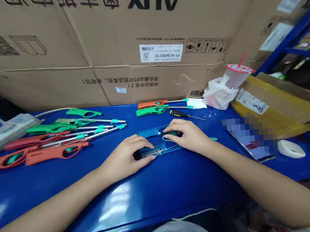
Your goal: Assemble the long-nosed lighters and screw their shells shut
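My left hand (123,157) grips the near end of an opened blue gas lighter half (171,149), thumb and fingers around it. Inside this half lie a clear fuel tank (149,152) and a thin white wire. Just beyond it rests the other blue casing half (147,132), flat on the table. My right hand (190,136) is closed in a pinch on a small dark part (174,132) with a wire at it, above the lighter halves. The fingers partly hide this part, and its exact kind cannot be made out.
Several red and green lighters (57,152) lie at left beside a white power strip (10,132). Two more lighters (151,110), a screwdriver (180,114) and tiny screws (209,115) lie behind. At right are a phone (249,140), tape roll (291,149), bagged cup (220,93) and carton (280,102).
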The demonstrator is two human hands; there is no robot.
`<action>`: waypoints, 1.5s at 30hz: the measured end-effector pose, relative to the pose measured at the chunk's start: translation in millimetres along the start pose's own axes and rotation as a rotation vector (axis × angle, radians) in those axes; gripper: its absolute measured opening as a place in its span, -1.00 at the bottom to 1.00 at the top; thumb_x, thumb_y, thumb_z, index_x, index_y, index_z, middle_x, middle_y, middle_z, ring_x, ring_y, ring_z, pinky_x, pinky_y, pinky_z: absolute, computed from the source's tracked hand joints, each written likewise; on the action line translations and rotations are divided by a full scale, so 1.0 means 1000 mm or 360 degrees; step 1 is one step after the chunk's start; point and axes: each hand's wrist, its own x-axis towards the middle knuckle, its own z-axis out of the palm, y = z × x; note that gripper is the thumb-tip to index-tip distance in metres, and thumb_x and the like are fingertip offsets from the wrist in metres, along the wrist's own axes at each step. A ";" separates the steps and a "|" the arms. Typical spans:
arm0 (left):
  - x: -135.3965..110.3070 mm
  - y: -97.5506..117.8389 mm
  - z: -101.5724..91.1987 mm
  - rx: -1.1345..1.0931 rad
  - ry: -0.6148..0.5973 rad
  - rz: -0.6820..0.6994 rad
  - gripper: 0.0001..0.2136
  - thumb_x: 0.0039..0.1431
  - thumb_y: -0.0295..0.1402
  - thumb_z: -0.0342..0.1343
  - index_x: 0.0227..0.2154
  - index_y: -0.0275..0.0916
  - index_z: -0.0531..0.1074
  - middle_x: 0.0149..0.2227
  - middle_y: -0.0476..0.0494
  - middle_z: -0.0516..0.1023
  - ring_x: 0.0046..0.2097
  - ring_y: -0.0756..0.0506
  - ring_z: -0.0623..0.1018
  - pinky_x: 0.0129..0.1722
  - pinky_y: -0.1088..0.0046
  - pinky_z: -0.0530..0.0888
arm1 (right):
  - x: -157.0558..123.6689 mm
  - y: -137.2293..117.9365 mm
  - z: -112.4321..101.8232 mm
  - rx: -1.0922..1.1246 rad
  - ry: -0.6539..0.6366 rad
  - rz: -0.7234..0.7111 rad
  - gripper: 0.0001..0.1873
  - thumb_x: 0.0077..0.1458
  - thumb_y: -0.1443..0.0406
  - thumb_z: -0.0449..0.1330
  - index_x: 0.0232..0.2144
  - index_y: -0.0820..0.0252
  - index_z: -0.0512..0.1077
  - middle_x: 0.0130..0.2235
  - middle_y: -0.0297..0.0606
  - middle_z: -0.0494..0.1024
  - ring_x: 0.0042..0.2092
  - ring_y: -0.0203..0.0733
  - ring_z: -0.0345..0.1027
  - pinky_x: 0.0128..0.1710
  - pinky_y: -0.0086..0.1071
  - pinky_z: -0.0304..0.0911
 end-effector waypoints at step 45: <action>-0.002 -0.004 -0.007 0.0526 0.0087 -0.0109 -0.73 0.32 -0.08 0.26 -0.14 -0.17 0.58 -0.13 -0.12 0.62 -0.11 -0.19 0.58 -0.08 0.25 0.50 | -0.006 0.015 -0.037 -0.0321 -0.0218 -0.0327 -0.91 0.27 0.29 0.26 -0.19 0.18 0.53 -0.12 -0.13 0.57 -0.05 -0.01 0.45 -0.01 -0.16 0.31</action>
